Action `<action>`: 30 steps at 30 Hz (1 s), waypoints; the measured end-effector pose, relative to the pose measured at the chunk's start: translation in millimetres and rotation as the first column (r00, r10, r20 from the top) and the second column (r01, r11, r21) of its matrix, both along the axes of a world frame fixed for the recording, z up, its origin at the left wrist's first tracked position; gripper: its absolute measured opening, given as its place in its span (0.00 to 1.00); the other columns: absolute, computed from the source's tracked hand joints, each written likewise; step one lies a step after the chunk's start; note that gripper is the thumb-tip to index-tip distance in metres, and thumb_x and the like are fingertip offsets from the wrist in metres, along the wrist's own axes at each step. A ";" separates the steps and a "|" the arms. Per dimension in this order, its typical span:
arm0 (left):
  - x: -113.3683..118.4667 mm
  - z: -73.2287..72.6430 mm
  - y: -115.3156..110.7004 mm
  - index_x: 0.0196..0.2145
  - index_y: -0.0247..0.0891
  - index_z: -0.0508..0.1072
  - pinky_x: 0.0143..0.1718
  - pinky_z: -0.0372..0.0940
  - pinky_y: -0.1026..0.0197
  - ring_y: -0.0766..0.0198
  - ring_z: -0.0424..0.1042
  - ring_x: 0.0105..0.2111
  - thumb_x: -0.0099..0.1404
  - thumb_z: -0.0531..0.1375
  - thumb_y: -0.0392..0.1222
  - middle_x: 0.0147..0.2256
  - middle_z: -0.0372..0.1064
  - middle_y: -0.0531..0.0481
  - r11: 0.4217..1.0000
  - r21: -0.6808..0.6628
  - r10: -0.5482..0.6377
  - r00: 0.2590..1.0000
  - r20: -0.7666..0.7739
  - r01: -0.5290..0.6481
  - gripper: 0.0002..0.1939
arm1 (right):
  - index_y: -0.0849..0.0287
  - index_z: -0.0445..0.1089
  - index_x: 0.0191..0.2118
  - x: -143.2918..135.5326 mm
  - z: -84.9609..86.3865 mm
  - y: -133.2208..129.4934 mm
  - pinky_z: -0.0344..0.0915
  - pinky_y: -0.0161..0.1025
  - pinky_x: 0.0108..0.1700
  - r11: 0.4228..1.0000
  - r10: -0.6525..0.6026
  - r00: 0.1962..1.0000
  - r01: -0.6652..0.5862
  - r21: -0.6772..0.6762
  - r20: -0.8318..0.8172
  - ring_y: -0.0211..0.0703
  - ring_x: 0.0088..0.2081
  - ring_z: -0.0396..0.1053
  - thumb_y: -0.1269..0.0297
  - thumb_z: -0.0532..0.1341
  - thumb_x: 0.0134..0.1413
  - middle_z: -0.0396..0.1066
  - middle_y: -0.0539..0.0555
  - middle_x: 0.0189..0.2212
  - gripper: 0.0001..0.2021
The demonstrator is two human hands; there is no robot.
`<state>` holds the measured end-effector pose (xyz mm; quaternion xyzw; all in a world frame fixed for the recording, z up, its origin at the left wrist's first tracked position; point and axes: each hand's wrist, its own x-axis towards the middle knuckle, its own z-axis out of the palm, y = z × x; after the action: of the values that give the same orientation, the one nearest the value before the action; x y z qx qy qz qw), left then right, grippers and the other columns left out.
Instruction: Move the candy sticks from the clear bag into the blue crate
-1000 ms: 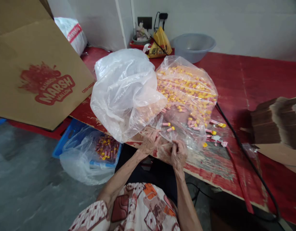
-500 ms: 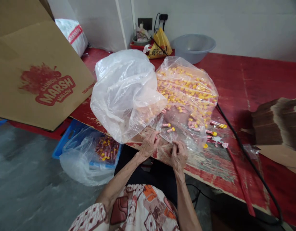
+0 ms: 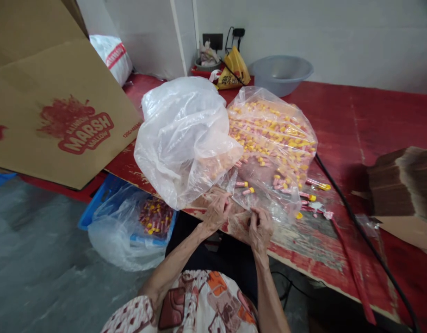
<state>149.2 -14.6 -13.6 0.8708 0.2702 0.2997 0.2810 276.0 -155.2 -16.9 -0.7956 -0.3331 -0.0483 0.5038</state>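
Observation:
A clear plastic bag point(image 3: 272, 108) full of small pink tubes with yellow caps lies on the worn red table, its mouth facing me. My left hand point(image 3: 216, 213) has its fingers closed on the left of the bag's front edge. With curled fingers, my right hand point(image 3: 261, 227) pinches the same edge a little further right. Two loose tubes point(image 3: 248, 190) lie inside the bag mouth, just beyond my hands. To the left, a large crumpled whitish plastic bag point(image 3: 178, 134) rests against the filled one.
A cardboard box point(image 3: 91, 88) leans at left. Below it, a blue crate point(image 3: 86, 215) holds a plastic bag with more tubes. A grey basin point(image 3: 282, 69) and yellow bag point(image 3: 234, 69) stand behind. At right lie a black cable point(image 3: 352, 210) and stacked cardboard point(image 3: 404, 185).
The whole view has shifted slightly, so everything appears a little lower and further right. Both hands keep nearly the same place at the bag's edge.

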 end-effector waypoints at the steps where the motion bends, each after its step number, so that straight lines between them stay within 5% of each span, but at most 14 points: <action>1: 0.4 -0.6 -0.2 0.62 0.39 0.73 0.50 0.79 0.52 0.57 0.79 0.41 0.80 0.55 0.38 0.44 0.79 0.45 1.000 0.001 0.004 1.000 0.003 -0.004 0.17 | 0.54 0.79 0.43 -0.2 0.0 0.3 0.72 0.50 0.54 1.000 -0.007 1.000 0.007 -0.001 0.005 0.53 0.48 0.76 0.58 0.54 0.74 0.80 0.59 0.43 0.15; 30: 1.8 -1.1 0.0 0.60 0.39 0.74 0.47 0.77 0.55 0.58 0.79 0.40 0.80 0.57 0.37 0.41 0.77 0.47 0.999 0.042 0.003 0.999 0.044 -0.005 0.15 | 0.55 0.80 0.44 -0.7 0.4 1.1 0.71 0.48 0.53 1.000 -0.003 1.000 0.003 0.012 -0.005 0.52 0.47 0.75 0.60 0.54 0.73 0.81 0.59 0.43 0.15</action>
<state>151.0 -14.6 -14.8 0.8692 0.2594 0.3250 0.2676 275.3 -154.1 -16.5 -0.7932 -0.3304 -0.0489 0.5091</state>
